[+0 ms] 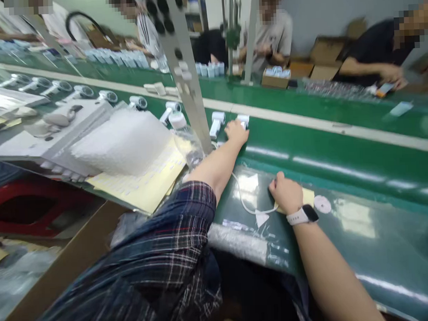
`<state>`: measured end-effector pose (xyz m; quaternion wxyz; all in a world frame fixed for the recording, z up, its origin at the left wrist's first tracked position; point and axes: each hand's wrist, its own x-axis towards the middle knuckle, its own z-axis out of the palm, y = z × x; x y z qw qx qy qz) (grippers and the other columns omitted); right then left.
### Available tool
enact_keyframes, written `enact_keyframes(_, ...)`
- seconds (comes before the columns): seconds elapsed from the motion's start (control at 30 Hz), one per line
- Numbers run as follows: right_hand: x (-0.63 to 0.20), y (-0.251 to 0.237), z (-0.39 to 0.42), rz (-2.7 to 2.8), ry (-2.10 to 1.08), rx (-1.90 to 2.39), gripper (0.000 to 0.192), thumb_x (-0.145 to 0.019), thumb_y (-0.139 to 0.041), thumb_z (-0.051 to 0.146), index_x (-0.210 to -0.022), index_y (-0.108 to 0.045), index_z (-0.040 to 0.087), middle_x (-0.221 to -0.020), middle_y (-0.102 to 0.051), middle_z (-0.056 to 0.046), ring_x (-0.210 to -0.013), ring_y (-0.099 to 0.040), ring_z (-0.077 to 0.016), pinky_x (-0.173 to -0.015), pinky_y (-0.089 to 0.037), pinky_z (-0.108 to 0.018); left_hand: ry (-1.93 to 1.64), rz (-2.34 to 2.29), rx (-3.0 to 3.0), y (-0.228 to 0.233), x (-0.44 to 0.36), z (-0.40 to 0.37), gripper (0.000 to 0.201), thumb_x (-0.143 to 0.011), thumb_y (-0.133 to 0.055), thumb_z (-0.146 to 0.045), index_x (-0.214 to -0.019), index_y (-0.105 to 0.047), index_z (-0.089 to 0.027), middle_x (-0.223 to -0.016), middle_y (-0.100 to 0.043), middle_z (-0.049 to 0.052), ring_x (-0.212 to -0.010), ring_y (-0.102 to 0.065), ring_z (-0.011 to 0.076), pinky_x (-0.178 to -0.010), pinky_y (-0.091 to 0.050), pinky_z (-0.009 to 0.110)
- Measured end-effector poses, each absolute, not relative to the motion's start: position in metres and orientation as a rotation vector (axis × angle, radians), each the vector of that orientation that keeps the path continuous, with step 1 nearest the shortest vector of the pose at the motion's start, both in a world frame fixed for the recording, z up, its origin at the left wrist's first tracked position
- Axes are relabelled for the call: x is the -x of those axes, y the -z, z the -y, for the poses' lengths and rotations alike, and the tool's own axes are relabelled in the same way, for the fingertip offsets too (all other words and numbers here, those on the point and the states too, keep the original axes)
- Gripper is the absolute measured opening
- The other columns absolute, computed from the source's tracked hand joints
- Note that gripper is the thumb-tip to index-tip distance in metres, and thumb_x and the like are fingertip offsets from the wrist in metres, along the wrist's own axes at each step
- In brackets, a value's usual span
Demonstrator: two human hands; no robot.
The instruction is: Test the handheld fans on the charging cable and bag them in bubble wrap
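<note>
The left hand [237, 131] reached far onto the green belt [340, 151], fingers curled over a small white plastic device [243, 120] (seemingly light, rigid, best gripped around its body); the right hand [286, 193] pressed loosely closed fingers on a yellow slip [308, 196].

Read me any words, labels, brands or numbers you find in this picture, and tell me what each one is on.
None can be read.
Yellow sheets: rows of pale labels, too blurred.
Clear plastic strip near the table edge: small marks, too small to read.
Yellow note under the right hand: no print visible.
White device at the left hand: no visible marking.
</note>
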<state>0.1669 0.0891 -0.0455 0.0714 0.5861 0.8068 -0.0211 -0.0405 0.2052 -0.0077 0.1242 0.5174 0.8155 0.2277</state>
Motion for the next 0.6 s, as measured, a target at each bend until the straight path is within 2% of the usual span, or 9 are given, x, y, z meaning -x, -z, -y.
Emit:
enact_keyframes(0.13, -0.169, 0.044, -0.100, -2.492, 0.114, -1.751, 0.022, -0.104, -0.046, 0.021, -0.111, -0.064, 0.013, -0.093, -0.079, -0.016, -0.089, -0.080, -0.0298, -0.068, -0.049, -0.033, -0.572, -2.577, -1.397, 0.016, 0.060, -0.224, 0.046, -0.101, -0.069, -0.041, -0.139, -0.062, -0.015, -0.141, -0.063, 0.014, -0.126, -0.065, 0.0283, -0.106, -0.059, 0.052)
enact_keyframes(0.23, -0.169, 0.045, -0.104, -2.530, 0.160, -1.725, 0.024, -0.104, -0.043, 0.019, -0.114, -0.064, 0.013, -0.096, -0.080, -0.016, -0.094, -0.080, -0.0304, -0.070, -0.050, -0.033, -0.455, -2.599, -1.382, 0.016, 0.077, -0.241, 0.043, -0.101, -0.070, -0.041, -0.135, -0.064, -0.016, -0.137, -0.065, 0.012, -0.122, -0.067, 0.0265, -0.103, -0.060, 0.049)
enact_keyframes(0.4, -0.170, 0.044, -0.102, -2.548, 0.246, -1.692, 0.028, -0.105, -0.040, 0.017, -0.120, -0.062, 0.011, -0.103, -0.080, -0.019, -0.099, -0.080, -0.0329, -0.073, -0.050, -0.035, -0.320, -2.780, -1.213, 0.016, 0.110, -0.238, 0.051, -0.100, -0.070, -0.042, -0.144, -0.059, -0.018, -0.154, -0.054, 0.014, -0.139, -0.056, 0.0328, -0.116, -0.051, 0.059)
enact_keyframes(0.6, -0.170, 0.044, -0.102, -2.548, 0.330, -1.715, 0.024, -0.103, -0.044, 0.016, -0.117, -0.063, 0.010, -0.106, -0.079, -0.020, -0.102, -0.078, -0.0330, -0.074, -0.047, -0.034, -0.329, -2.759, -1.021, 0.017, 0.107, -0.236, 0.051, -0.100, -0.070, -0.045, -0.142, -0.060, -0.018, -0.152, -0.056, 0.014, -0.138, -0.057, 0.0325, -0.115, -0.052, 0.058)
